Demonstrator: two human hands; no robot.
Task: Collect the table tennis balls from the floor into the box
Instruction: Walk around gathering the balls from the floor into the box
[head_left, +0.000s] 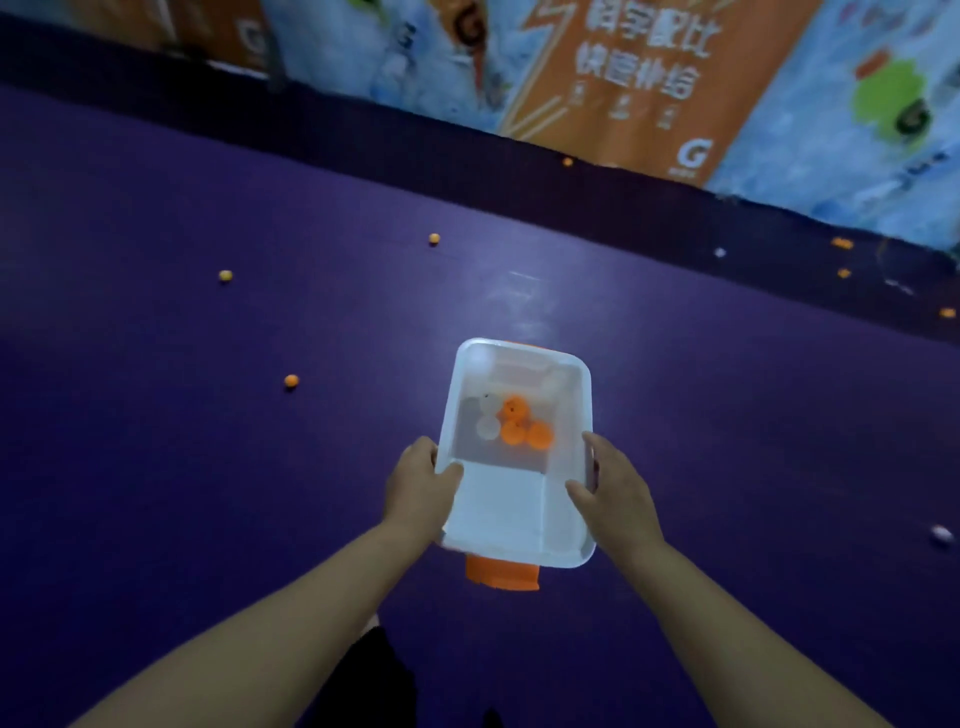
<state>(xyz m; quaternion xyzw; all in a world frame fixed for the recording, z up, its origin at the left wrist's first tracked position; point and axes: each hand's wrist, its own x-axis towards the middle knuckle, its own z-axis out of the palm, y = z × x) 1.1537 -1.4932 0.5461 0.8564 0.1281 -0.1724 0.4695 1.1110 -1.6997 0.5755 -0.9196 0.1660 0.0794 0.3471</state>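
Two bare hands are gripping one container between them: the left hand (418, 480) is holding the left long wall and the right hand (613, 493) is holding the right one. Each thumb is lying over the rim on the inside and the other fingers are curling round the outside, so neither hand is free. The container is a translucent white rectangular plastic box (501, 512) with an orange plastic handle (503, 573) sticking out at the near end, and it seems to be hanging in the air in front of the person. Inside, three orange table tennis balls (519, 423) and about two white table tennis balls (488, 423) are lying together in the far half. Around it, on the dark purple floor (156, 415), more balls are waiting: one orange ball (291, 381) near on the left, two more (225, 276) (434, 238) further away, several by the wall on the right (841, 242), and a white one (941, 534) at the right edge. I judge that the task is only beginning. The danger is coming from the box itself: picking up a ball is asking for one free hand, and a one-handed grip may be tipping the box so the light balls roll or bounce out over the low rim. A foot may also be landing on an unseen ball. On the wall an orange banner (649, 88) is showing a white letter "G" (694, 154) and large white Chinese characters, too blurred for me to read surely.
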